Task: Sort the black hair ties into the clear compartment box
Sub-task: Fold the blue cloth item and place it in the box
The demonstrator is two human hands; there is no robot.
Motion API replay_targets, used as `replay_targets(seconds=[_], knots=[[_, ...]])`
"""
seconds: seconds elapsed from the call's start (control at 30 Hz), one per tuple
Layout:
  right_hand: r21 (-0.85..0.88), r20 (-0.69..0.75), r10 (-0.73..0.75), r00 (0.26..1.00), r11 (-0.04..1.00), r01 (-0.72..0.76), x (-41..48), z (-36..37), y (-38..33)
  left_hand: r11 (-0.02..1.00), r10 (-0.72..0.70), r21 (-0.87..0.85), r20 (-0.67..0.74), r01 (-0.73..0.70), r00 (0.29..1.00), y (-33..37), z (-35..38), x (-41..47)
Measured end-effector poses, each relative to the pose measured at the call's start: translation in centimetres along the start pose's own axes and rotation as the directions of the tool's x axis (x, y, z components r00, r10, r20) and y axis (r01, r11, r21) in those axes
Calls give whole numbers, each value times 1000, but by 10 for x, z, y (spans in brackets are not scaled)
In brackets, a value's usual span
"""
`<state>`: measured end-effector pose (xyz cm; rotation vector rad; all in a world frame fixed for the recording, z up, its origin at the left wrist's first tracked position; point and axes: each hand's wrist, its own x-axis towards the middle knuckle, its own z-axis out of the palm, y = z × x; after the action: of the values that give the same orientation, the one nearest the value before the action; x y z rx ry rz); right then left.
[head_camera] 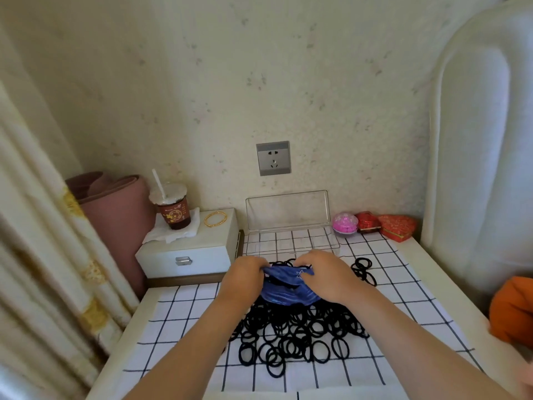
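Checked cloth (178,321) bare left | hair ties (294,330) centre | left hand (245,280), right hand (326,277) grips hold blue pouch (291,293)

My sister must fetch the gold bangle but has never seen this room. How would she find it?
Start at the grey wall socket, then look down and left to the white drawer box. On its top, right of the brown drink cup, lies the gold bangle. It is the only thin yellow ring; the hair ties on the checked cloth are black.

Glossy blue pouch (291,287) — matt elastic ties (291,336), clear plastic box (288,210)
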<state>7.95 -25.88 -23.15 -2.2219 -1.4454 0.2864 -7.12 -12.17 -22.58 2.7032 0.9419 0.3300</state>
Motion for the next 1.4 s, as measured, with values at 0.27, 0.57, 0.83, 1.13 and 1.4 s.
replay_targets(seconds=[0.27,0.57,0.83,1.13,1.4], knots=[[452,2,27,1000,892,-24,23,-8,-28,776,45,-586,-318,-234,947,11,-27,14],[800,-86,104,991,600,7,37,-34,-43,343,-225,-920,-275,-188,935,9,-40,24],[960,24,19,1000,280,-29,46,-44,-56,376,-124,-912,-224,-163,967,3,-61,24],[851,-238,68,969,495,174,38,-48,-70,288,-31,-958,-11,-1,999,2,-71,10],[752,-336,79,938,622,217,38,-52,-79,366,101,-928,-36,-71,994,12,-73,3]])
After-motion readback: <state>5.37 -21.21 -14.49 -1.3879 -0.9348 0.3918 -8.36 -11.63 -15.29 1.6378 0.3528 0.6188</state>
